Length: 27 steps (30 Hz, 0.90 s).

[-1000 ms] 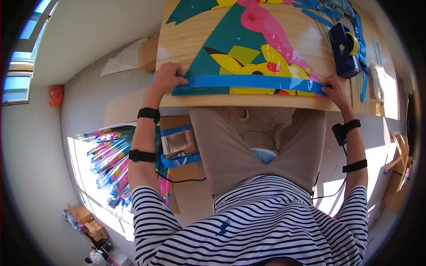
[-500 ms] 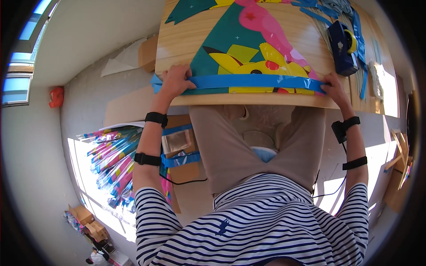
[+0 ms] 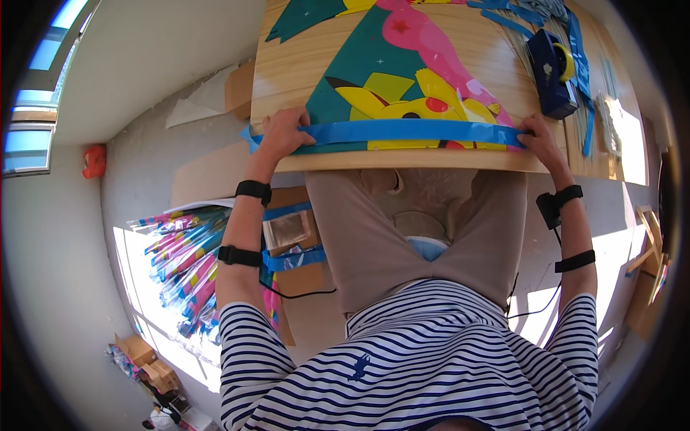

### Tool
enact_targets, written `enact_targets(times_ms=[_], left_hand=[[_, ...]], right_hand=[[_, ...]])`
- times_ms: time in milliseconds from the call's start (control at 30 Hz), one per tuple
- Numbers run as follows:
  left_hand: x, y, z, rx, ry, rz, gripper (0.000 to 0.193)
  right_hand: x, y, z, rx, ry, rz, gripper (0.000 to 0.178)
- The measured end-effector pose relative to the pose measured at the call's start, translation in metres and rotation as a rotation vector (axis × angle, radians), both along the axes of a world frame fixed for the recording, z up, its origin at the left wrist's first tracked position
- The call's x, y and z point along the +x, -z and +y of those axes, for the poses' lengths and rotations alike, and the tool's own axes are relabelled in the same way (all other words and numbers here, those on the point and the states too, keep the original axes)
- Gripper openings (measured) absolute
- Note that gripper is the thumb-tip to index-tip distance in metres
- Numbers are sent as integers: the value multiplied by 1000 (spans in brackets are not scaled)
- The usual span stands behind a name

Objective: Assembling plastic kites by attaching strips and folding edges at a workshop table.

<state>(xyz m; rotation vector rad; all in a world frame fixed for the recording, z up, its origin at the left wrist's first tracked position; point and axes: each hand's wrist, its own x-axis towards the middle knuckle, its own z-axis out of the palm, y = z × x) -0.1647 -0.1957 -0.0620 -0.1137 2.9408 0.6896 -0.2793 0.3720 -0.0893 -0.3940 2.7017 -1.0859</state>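
Note:
A long blue fabric strip (image 3: pixel 402 132) lies stretched across the lower part of a printed sheet (image 3: pixel 366 72) in green, pink and yellow with a cartoon figure. My left hand (image 3: pixel 287 131) pinches the strip near its left end, and a short tail (image 3: pixel 249 138) sticks out past the wrist. At the other end, my right hand (image 3: pixel 539 136) grips the strip between thumb and fingers by the sheet's right corner. Both hands rest at the near edge of the wooden table (image 3: pixel 323 162).
A dark blue tape dispenser (image 3: pixel 552 79) with yellow tape stands right of the sheet. More blue strips (image 3: pixel 535 13) lie behind it. Another printed piece (image 3: pixel 302 18) is at the far left. On the floor, wrapped colourful bundles (image 3: pixel 188 266) lie left, beside cardboard (image 3: pixel 215 172).
Both hands keep their grip on the blue strip and stay nearly in place. The strip looks slightly less taut toward the right; the whole view has shifted a little.

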Motion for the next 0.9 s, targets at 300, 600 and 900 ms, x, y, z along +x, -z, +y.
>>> enact_targets(times_ms=[300, 600, 900], left_hand=[[-1, -11, -28, 324, -27, -114, 22], [6, -44, -18, 431, -14, -325, 19], [7, -18, -11, 244, 36, -251, 28]], right_hand=[[-5, -7, 0, -13, 4, -90, 15], [-11, -11, 10, -73, -15, -219, 16], [-14, -8, 8, 77, -118, -79, 18]])
